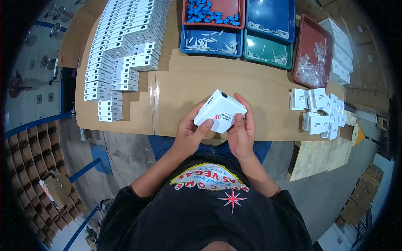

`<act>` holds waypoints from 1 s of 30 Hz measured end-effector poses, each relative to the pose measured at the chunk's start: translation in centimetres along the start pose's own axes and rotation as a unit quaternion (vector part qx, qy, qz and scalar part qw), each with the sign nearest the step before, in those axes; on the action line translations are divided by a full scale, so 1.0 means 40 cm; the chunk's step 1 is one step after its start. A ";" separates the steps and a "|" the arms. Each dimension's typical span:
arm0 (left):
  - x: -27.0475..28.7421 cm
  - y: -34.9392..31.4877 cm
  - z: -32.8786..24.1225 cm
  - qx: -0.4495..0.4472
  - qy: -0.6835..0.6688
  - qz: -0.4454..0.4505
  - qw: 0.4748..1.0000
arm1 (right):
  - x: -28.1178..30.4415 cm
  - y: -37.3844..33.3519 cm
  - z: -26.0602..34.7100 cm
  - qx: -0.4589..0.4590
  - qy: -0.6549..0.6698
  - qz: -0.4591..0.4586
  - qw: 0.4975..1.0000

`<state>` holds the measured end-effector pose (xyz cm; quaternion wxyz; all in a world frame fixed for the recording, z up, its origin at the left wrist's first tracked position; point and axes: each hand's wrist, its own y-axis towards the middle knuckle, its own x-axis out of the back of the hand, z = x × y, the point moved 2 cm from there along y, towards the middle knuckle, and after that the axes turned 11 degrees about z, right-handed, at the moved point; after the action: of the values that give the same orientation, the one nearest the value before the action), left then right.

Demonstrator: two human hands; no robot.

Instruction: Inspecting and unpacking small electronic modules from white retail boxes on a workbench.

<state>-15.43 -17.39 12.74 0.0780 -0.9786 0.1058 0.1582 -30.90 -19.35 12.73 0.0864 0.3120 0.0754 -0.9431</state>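
Observation:
A small white cardboard box [220, 112] with printing and a black mark on one edge is held over the near edge of the table, tilted. My left hand [191, 133] grips its left side, the thumb on the printed face. At its right side my right hand [243, 130] holds on too, with the thumb against the lower right corner and fingers behind. The fingers behind the box are partly hidden.
Tall stacks of white boxes [125, 37] stand at the left. Trays at the back hold blue parts [205, 11], white sticks [211, 44] and clear plastic bags [312, 67]. Small white packets [318, 123] lie at the right of the cardboard-covered table [180, 79].

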 end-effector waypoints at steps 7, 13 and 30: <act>-0.023 -0.001 -0.013 -0.087 0.129 -0.015 0.988 | 0.016 0.009 -0.012 0.039 -0.140 0.076 0.986; -0.034 -0.003 -0.048 -0.116 0.273 -0.005 0.955 | 0.007 0.026 -0.006 0.081 -0.243 0.076 0.964; -0.045 -0.008 -0.022 -0.070 0.245 0.016 0.967 | 0.035 0.021 -0.005 0.112 -0.178 0.003 0.978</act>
<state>-16.78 -16.90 14.19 -0.0210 -0.9887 0.1259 -0.0785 -31.70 -20.30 11.66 0.0662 0.1470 -0.0480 -0.9857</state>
